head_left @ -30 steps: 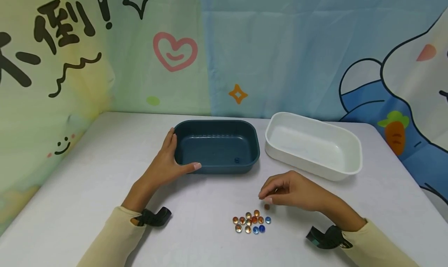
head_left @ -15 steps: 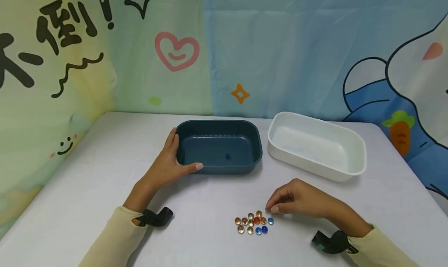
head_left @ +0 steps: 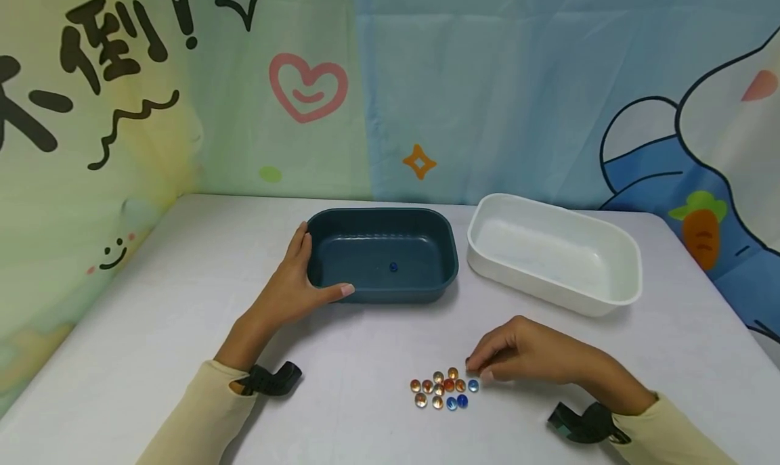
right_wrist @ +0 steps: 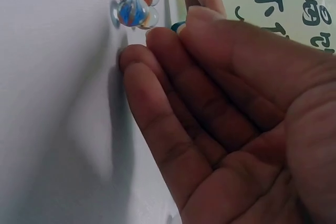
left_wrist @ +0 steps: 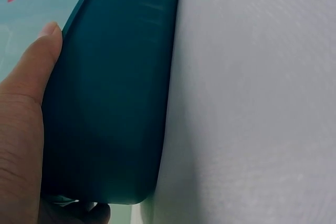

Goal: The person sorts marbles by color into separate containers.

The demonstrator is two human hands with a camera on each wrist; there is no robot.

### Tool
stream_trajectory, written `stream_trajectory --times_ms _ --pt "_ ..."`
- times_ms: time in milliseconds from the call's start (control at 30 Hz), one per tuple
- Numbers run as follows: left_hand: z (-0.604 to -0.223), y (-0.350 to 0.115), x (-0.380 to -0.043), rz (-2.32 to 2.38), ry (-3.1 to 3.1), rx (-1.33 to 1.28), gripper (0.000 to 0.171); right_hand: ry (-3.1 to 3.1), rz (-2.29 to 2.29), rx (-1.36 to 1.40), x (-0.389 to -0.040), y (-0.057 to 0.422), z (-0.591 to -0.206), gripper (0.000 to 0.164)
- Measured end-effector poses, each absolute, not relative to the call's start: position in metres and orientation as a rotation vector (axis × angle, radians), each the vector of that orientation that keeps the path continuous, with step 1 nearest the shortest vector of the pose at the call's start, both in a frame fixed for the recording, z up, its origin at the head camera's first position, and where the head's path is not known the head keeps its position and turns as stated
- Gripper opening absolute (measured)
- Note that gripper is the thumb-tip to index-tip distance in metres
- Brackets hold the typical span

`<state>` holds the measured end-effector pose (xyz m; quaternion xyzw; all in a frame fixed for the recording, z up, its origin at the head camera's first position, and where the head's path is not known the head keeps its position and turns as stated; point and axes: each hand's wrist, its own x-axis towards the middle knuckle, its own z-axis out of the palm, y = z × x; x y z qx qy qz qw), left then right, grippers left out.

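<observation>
My left hand (head_left: 296, 275) grips the left end of a dark teal plastic bin (head_left: 382, 295), thumb along the front wall and fingers round the far side. A blue marble (head_left: 393, 267) lies on the bin's floor. In the left wrist view, the thumb (left_wrist: 39, 64) lies against the bin's wall (left_wrist: 110, 93). My right hand (head_left: 536, 353) is low over the table, its thumb and fingertips pinching a small dark marble mostly hidden by the fingers. Just left of it sits a cluster of orange, clear and blue marbles (head_left: 449, 386). In the right wrist view, a blue-streaked marble (right_wrist: 133, 11) stands near the fingertips.
A white bin (head_left: 554, 255) stands at the back right, angled beside the teal one. Both stand on a white-covered table (head_left: 341, 377), with a printed cloth backdrop (head_left: 463, 93) behind. Black wrist cameras (head_left: 272, 378) are strapped at both cuffs.
My right hand has moved down and slightly right onto the dark marble at the cluster's edge. The blue marble in the teal bin has rolled left. My left hand keeps its hold.
</observation>
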<state>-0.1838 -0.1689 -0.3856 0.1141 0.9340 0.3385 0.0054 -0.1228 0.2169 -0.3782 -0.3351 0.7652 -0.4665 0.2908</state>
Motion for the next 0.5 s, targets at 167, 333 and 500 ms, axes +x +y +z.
stream_trajectory --times_ms 167,333,500 --pt "-0.3852 -0.1689 -0.1834 1.047 2.923 0.354 0.127 2.042 -1.232 -0.921 -0.1221 0.2167 -0.3781 0.019" --pt "-0.385 -0.1692 -0.1831 1.04 2.926 0.357 0.127 2.079 -1.196 -0.891 -0.1195 0.2177 -0.3782 0.019" --pt "-0.3842 -0.1687 -0.1832 1.034 2.93 0.356 0.127 2.092 -1.204 -0.903 -0.1158 0.2152 -0.3804 0.018"
